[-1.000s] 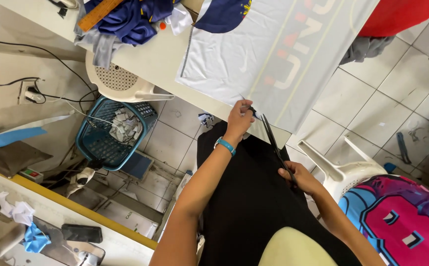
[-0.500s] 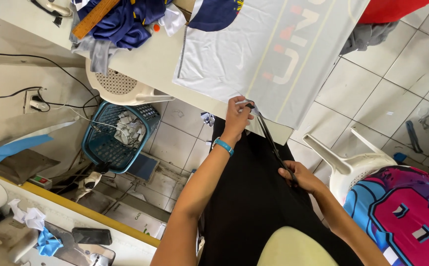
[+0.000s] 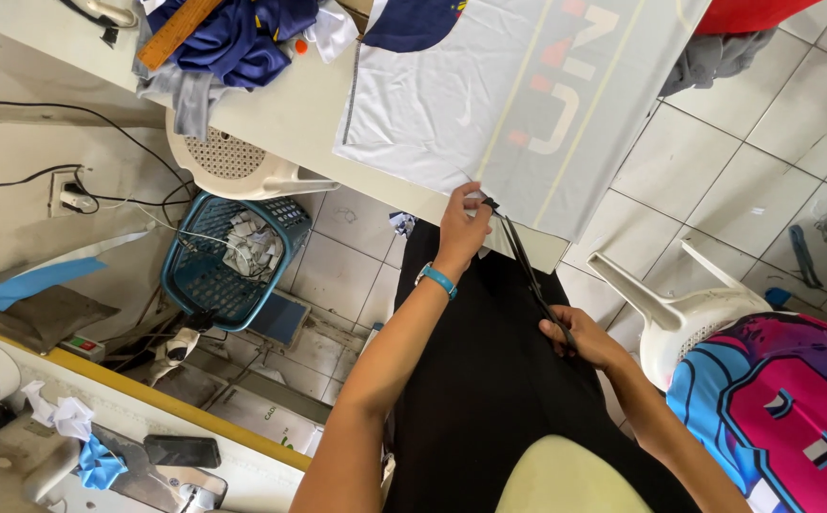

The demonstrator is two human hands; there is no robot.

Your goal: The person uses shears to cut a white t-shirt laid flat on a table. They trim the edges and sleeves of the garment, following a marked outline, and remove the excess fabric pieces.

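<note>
A white printed fabric panel (image 3: 490, 104) with red and pale letters lies on the white table (image 3: 280, 114) and hangs over its near edge. My left hand (image 3: 463, 228), a teal band on its wrist, pinches the panel's lower edge. My right hand (image 3: 580, 339) grips the handles of long dark scissors (image 3: 526, 269). The blades point up at the fabric edge, right beside my left fingers. Black cloth (image 3: 490, 380) covers my lap below both hands.
A pile of blue and grey garments (image 3: 233, 38) with a wooden ruler lies on the table's left. A blue basket (image 3: 228, 256) of scraps and a white plastic chair (image 3: 242, 166) stand below it. Another white chair (image 3: 680, 304) holds a pink-and-blue jersey (image 3: 784, 408) at right. A phone (image 3: 181, 449) lies on a bench.
The view has shifted slightly, and my hands sit a little lower in it. The scissors stay at the fabric's lower edge, with my left hand still pinching beside the blades.
</note>
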